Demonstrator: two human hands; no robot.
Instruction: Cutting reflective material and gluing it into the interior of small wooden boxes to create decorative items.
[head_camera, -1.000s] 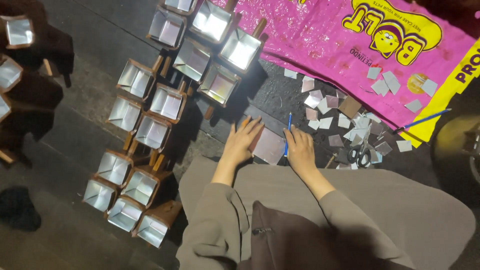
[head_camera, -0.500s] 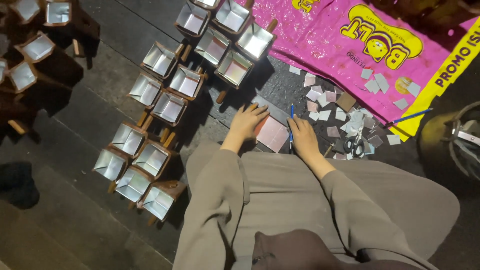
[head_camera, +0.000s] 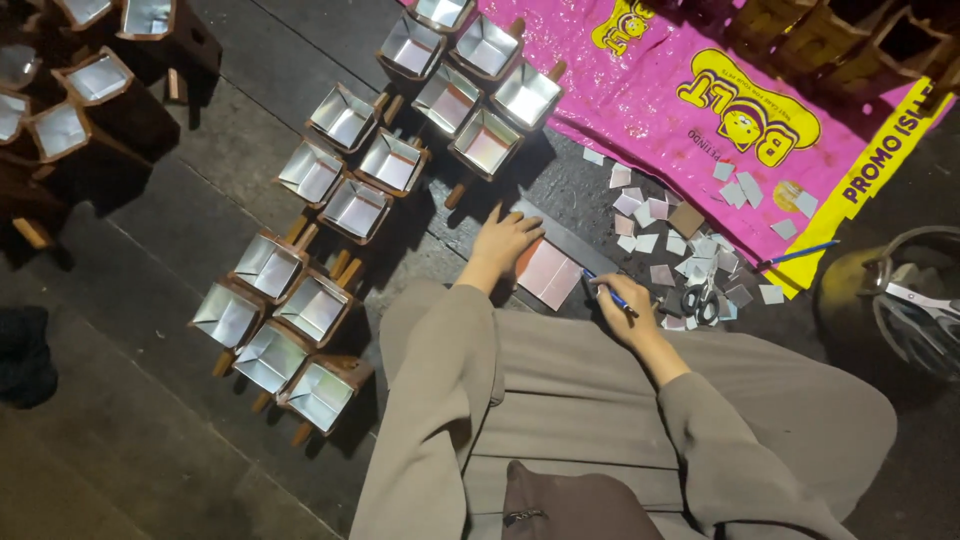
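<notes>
My left hand (head_camera: 503, 243) lies flat on the left edge of a pale pink square sheet (head_camera: 550, 273) that rests on a dark flat strip on the floor. My right hand (head_camera: 622, 308) grips a blue pen (head_camera: 606, 291), its tip at the sheet's right edge. Both arms wear beige sleeves, and my beige-clad knees fill the lower frame.
Several foil-lined open boxes on wooden sticks (head_camera: 330, 240) stand in rows to the left and above. A pink plastic bag (head_camera: 720, 110) lies at upper right with cut paper squares (head_camera: 660, 235), scissors (head_camera: 700, 298) and a second blue pen (head_camera: 797, 255). A dark round container (head_camera: 900, 310) sits at right.
The view has shifted and tightened on the hands. My right hand has drawn the pen down along the sheet's right edge; my left hand stays pressed on the sheet.
</notes>
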